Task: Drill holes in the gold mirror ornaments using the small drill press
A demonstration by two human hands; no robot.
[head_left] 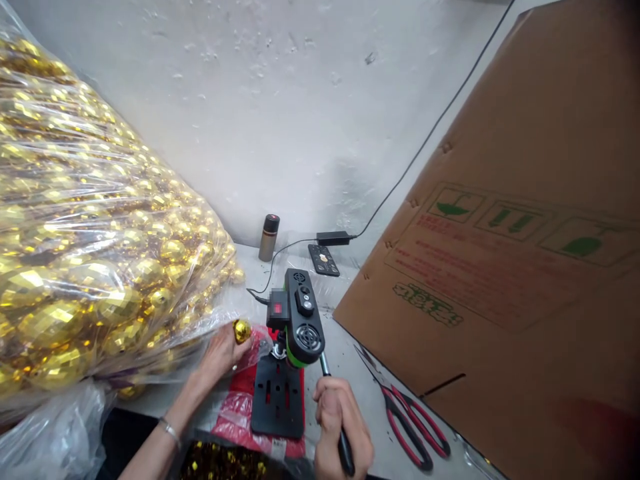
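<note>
My left hand (219, 357), with a bracelet at the wrist, holds a small shiny gold ball (242, 331) between its fingertips, just left of a small black bench drill press (305, 325). The ball is held up over the left side, apart from the press's slotted base plate (278, 417). Wrapped round the black-gripped lever (325, 364) on the right side of the press is my right hand (341, 423), closed in a fist. Red plastic film (235, 407) lies under and beside the base plate. The machine's head hides its tip.
A large clear bag of gold faceted balls (100, 233) fills the left. On the right leans a big cardboard box (500, 233), with red-handled scissors (407, 423) before it. A bottle (269, 238), a phone (323, 260) and a power adapter (333, 238) sit near the wall.
</note>
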